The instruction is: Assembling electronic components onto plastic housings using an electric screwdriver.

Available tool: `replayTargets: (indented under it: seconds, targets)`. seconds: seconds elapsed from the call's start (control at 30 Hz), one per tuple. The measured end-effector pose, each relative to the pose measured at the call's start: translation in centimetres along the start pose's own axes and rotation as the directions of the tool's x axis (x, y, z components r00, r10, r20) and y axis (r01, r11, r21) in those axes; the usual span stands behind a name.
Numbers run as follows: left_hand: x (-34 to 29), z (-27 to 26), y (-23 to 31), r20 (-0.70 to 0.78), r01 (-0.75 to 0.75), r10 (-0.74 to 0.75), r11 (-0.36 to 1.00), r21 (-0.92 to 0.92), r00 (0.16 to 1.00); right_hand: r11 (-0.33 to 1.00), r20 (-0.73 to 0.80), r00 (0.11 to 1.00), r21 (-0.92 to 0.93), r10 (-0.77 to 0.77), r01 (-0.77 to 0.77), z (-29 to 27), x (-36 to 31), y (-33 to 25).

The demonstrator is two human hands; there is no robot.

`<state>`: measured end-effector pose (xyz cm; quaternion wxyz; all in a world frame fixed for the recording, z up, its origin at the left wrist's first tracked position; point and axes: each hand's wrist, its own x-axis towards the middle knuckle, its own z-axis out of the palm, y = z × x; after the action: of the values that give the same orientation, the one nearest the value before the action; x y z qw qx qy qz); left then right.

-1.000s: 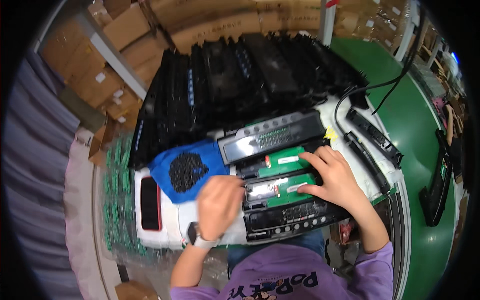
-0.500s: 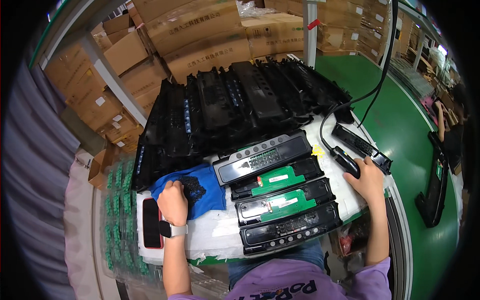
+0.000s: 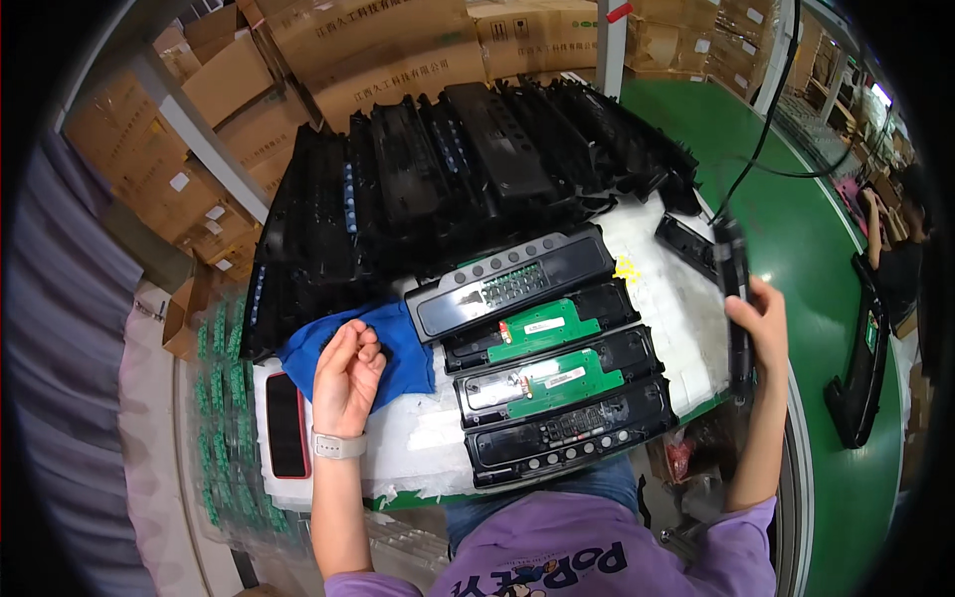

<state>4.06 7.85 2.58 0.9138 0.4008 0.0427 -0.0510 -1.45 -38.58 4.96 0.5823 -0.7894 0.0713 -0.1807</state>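
While the left hand [image 3: 347,376] rests at lower left of centre, its fingers are curled loosely shut over the crumpled blue cloth [image 3: 398,348]; whether anything lies inside the fist cannot be told. At the right edge of the white-covered worktable [image 3: 428,438], the right hand [image 3: 761,320] is clenched around a long, narrow black tool with a cable [image 3: 734,289], held roughly upright. Between the two hands, four black plastic panel housings lie side by side: the uppermost grey-faced panel with a button row [image 3: 512,281], two open housings carrying green circuit boards [image 3: 542,328] [image 3: 557,376], and a closed black panel with buttons [image 3: 572,430] nearest the person. A red-edged black flat device [image 3: 286,426] lies at the table's left end, just beside the left wrist. Stacked black plastic housings [image 3: 468,169] fill the upper centre of the frame, before brown cardboard cartons [image 3: 378,45].
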Motion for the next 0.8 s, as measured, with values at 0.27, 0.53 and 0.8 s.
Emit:
replayTargets:
  seconds: [0.27, 0.53, 0.8]
  targets:
    - [0.6, 7.4, -4.7, 0.258, 0.250, -0.271, 0.962, 0.111, 0.927, 0.512, 0.368, 0.867, 0.844, -0.337, -0.159, 7.2, 3.7, -8.6]
    - [1.3, 9.6, -7.3, 0.250, 0.214, -0.291, 0.931, 0.294, 0.923, 0.558, 0.481, 0.707, 0.817, -0.519, -0.146, 14.4, 4.2, -14.2]
    - [0.7, 7.8, -7.6, 0.201, 0.286, -0.342, 0.922, 0.262, 0.918, 0.491, 0.413, 0.774, 0.858, -0.479, -0.154, 16.4, 5.4, -12.4]
